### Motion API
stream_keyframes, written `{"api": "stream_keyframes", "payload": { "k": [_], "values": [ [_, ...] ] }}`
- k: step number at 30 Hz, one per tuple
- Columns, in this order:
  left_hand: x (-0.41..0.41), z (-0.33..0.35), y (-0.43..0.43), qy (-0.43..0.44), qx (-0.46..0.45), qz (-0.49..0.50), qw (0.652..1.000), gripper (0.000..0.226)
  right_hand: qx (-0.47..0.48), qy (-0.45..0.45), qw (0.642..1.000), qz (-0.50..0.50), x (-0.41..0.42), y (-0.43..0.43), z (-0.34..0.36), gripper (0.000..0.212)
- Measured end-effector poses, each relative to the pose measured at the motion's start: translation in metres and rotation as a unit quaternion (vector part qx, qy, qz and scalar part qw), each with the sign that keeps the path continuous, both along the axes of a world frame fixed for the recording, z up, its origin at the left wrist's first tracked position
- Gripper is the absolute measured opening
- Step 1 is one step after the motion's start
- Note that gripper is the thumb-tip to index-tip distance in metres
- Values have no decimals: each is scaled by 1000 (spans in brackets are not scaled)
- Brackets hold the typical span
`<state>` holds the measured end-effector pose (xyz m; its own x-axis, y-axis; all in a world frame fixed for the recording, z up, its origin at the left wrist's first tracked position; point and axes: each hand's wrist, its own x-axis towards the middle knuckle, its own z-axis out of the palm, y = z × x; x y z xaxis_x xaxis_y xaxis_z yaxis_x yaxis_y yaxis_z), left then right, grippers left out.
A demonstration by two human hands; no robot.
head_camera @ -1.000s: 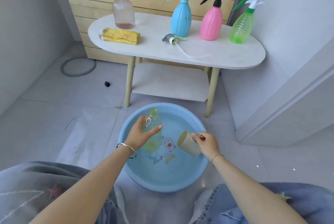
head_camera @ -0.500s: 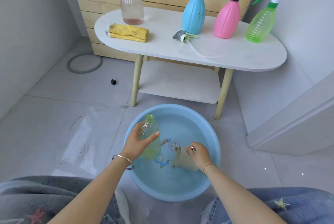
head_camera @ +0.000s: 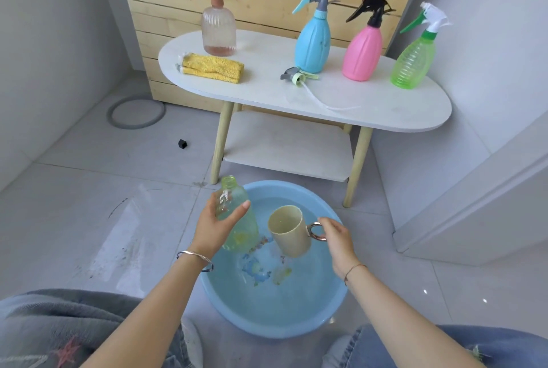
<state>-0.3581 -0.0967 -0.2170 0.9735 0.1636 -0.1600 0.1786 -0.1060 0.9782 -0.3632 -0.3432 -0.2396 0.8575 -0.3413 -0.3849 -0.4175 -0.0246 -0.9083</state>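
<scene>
The round blue basin (head_camera: 296, 330) sits on the tiled floor between the person's knees, with its far rim near the front legs of the white oval bench (head_camera: 370, 103). Tiled floor runs out to its left as far as the wall, while a white wall corner stands close on the right. One green bottle (head_camera: 246, 229), with no cap, is held over the basin's far-left rim, tilted with its neck pointing away and to the left. The left hand (head_camera: 213, 226) has its grip wrapped round the bottle's shoulder, thumb across the front, wrist bent upward. One beige cup (head_camera: 289, 232) hangs over the water, just beside the bottle but apart from it, its mouth tipped up and to the left. The right hand (head_camera: 335, 237) pinches the cup's handle from the right, forearm reaching in from the lower right. On the bench stand four spray bottles: one brown-topped clear bottle (head_camera: 218, 32), one blue (head_camera: 312, 41), one pink (head_camera: 363, 53) and one green (head_camera: 413, 63). One loose sprayer head (head_camera: 293, 75) and one yellow cloth (head_camera: 212, 68) lie there too. One grey ring (head_camera: 110, 112) lies on the floor on the left.
</scene>
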Motion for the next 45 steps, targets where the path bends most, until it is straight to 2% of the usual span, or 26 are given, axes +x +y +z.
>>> {"api": "stream_keyframes", "payload": {
  "k": [3, 7, 10, 15, 20, 24, 32, 45],
  "values": [
    [0, 13, -3, -19, -4, -4, 1000, 47, 23, -54, 998, -2, 7, -6, 39, 36],
    [-4, 29, -10, -59, 7, -39, 997, 52, 31, -115, 993, 16, 12, -17, 91, 48],
    [-5, 36, -17, -79, 28, -80, 993, 39, 32, -144, 989, 21, 16, -28, 122, 43],
    [-11, 44, -27, -119, 86, -133, 980, 44, 37, -188, 980, 44, 9, -38, 158, 40],
    [-18, 42, -31, -114, 119, -161, 973, 48, 42, -207, 977, 40, 0, -40, 168, 46],
    [-22, 37, -33, -97, 163, -185, 964, 65, -2, -209, 977, 52, -5, -34, 172, 41],
    [-25, 36, -38, -89, 199, -207, 954, 50, -86, -217, 970, 70, -7, -27, 178, 40],
    [-22, 28, -44, -86, 199, -218, 951, 56, -137, -229, 961, 79, -10, -19, 184, 32]
  ]
}}
